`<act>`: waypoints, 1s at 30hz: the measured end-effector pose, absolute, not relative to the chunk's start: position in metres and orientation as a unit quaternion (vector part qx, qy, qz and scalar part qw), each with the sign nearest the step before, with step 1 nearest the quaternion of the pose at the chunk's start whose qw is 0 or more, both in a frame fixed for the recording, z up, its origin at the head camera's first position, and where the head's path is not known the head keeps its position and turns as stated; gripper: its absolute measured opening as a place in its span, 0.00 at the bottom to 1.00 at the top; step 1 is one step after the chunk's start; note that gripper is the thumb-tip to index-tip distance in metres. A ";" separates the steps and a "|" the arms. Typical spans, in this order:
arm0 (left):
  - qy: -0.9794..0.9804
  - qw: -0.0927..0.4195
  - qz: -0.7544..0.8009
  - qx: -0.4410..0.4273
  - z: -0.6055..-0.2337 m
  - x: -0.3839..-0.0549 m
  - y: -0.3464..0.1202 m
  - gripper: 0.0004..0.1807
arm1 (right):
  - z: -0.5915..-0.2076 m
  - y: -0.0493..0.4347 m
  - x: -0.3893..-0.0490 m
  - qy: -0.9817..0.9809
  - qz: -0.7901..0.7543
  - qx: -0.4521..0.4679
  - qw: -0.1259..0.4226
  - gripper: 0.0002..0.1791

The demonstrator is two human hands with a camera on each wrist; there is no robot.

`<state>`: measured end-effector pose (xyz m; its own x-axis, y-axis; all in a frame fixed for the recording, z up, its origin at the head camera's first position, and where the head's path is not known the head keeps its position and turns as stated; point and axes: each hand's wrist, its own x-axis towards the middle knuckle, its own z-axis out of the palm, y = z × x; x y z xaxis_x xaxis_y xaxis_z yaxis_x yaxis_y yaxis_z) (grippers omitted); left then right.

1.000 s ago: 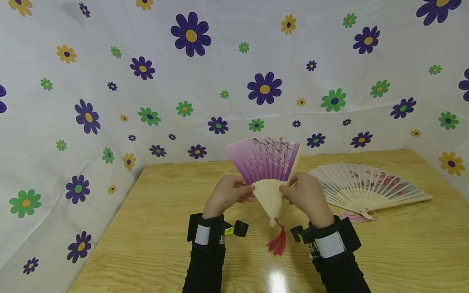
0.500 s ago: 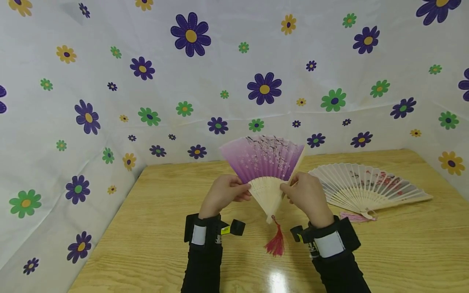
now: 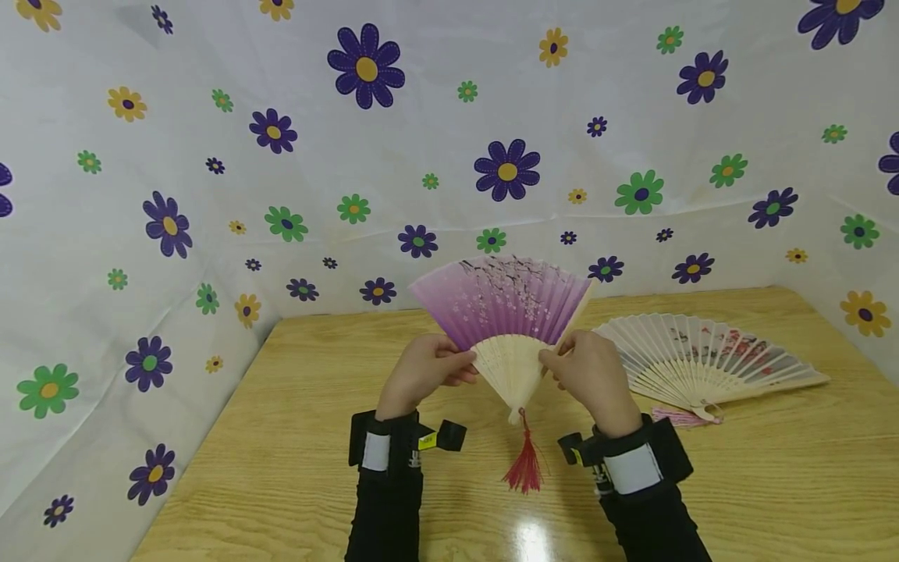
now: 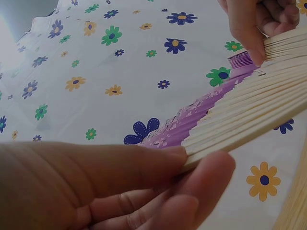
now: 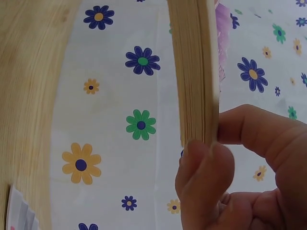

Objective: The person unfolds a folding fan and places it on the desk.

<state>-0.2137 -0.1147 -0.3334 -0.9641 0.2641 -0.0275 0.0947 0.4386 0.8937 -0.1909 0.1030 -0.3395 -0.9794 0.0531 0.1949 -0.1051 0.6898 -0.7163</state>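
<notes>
A purple folding fan (image 3: 502,300) with a blossom print and pale wooden ribs is held up, partly spread, above the table. My left hand (image 3: 430,371) pinches its left outer rib between thumb and fingers; the left wrist view shows the thumb on top of that rib (image 4: 230,139). On the other side my right hand (image 3: 588,375) grips the right edge, where a thick stack of folded ribs (image 5: 194,72) shows in the right wrist view. From the pivot at the bottom hangs a red tassel (image 3: 524,460).
A white folding fan (image 3: 702,355) with red flowers lies spread on the wooden table (image 3: 281,437) to the right, its pink tassel (image 3: 677,417) beside the pivot. Behind and along both sides hangs a white flower-printed cloth (image 3: 393,148).
The purple fan has spread wider. My left hand has moved left with its outer rib, while my right hand has stayed nearly in place. The tassel has swung slightly left.
</notes>
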 end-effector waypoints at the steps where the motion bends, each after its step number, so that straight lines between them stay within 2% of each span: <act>1: 0.843 0.082 0.521 0.104 -0.334 -0.214 -0.115 0.12 | -0.340 0.103 -0.191 -0.914 0.392 0.014 0.105 0.12; 20: 0.836 0.078 0.535 0.099 -0.336 -0.218 -0.119 0.12 | -0.342 0.108 -0.192 -0.914 0.386 -0.005 0.124 0.16; 30: 0.809 0.096 0.572 0.092 -0.342 -0.224 -0.117 0.13 | -0.341 0.115 -0.194 -0.907 0.399 -0.025 0.132 0.17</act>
<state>-0.2243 -0.1169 -0.3416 -0.9649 0.2577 -0.0501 0.0386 0.3279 0.9439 -0.1937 0.1151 -0.3415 -0.9639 0.1512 0.2194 -0.0594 0.6809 -0.7300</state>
